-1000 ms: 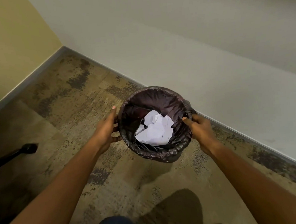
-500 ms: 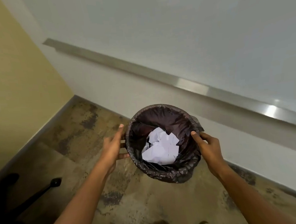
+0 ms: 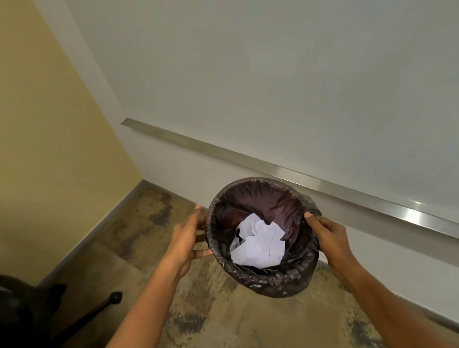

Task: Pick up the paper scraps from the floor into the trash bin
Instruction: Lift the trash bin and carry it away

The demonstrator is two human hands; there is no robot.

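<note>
Both-handed, left hand (image 3: 183, 242) and right hand (image 3: 331, 237) grip trash bin (image 3: 270, 281) holding paper scraps (image 3: 259, 246).

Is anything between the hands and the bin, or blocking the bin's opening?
Nothing visible. The left hand and right hand grip the trash bin directly at opposite sides of its rim. Its mouth is open, with the paper scraps already inside.

Chair (image 3: 30, 315) cut off at left edge; bin (image 3: 270, 281) base perhaps hidden.
</note>
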